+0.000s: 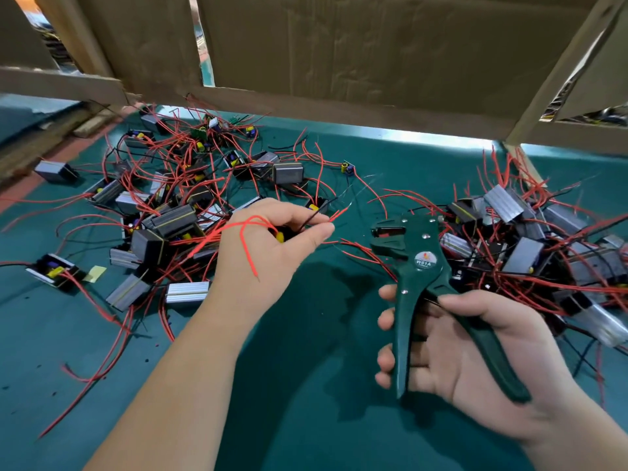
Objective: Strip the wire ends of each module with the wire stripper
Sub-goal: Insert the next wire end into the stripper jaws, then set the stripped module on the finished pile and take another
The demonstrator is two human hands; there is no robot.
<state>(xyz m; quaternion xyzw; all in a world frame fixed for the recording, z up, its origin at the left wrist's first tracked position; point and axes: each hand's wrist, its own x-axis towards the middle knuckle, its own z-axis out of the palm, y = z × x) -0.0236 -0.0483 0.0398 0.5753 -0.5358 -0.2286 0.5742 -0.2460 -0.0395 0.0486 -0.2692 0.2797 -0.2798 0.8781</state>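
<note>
Wire stripper [421,263], dark green, is seen from the head camera gripped in the right hand [458,351] over the lower right of the green mat [306,385]. Its two handles are spread apart, one wrapped by the fingers and the other laid across the palm under the thumb. Its head is pointed up and to the left.

The left hand [272,239] is held to the left of the tool's head, near it but apart. What appears to be a small module [279,236] is closed in that hand, mostly hidden, with only a yellow part showing. The wire ends [336,215], red and black, are pinched between thumb and forefinger and are directed toward the wire stripper, short of touching it. A red lead [249,253] is looped over the back of the left hand.

Modules with tangled red and black leads are piled on the mat in a left heap [170,215] beyond the left hand and a right heap [530,239] behind the tool. Along the far edge, cardboard sheets [339,45] are propped.
</note>
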